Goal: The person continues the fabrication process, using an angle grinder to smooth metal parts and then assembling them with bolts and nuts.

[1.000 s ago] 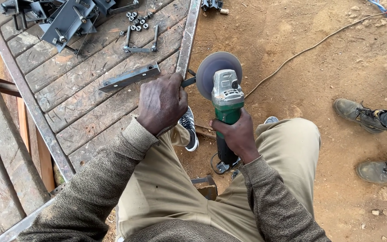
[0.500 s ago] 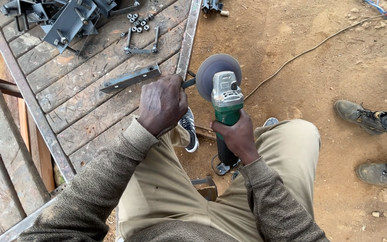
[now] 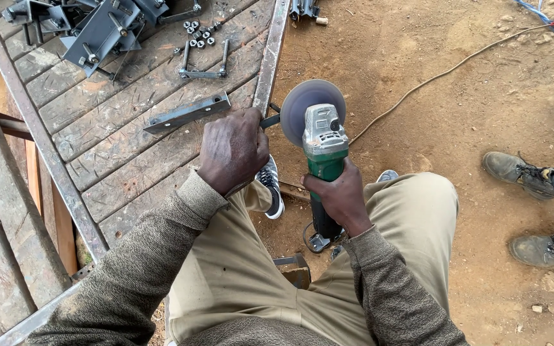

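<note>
My right hand (image 3: 340, 195) grips the green body of an angle grinder (image 3: 324, 144) with a grey head and a round disc (image 3: 308, 101) pointing away from me. My left hand (image 3: 233, 148) is closed over a small dark metal piece (image 3: 269, 120) at the edge of the wooden platform, right beside the disc. What the left fingers hold beyond that piece is hidden under the hand. A flat steel bar (image 3: 187, 113) lies on the planks just past my left hand.
The plank platform (image 3: 97, 147) has a steel frame rail (image 3: 272, 48). Brackets (image 3: 97, 29), several nuts (image 3: 198, 33) and bolts lie at its far end. A cable (image 3: 444, 70) crosses the dirt ground. Another person's boots (image 3: 520, 173) stand at the right.
</note>
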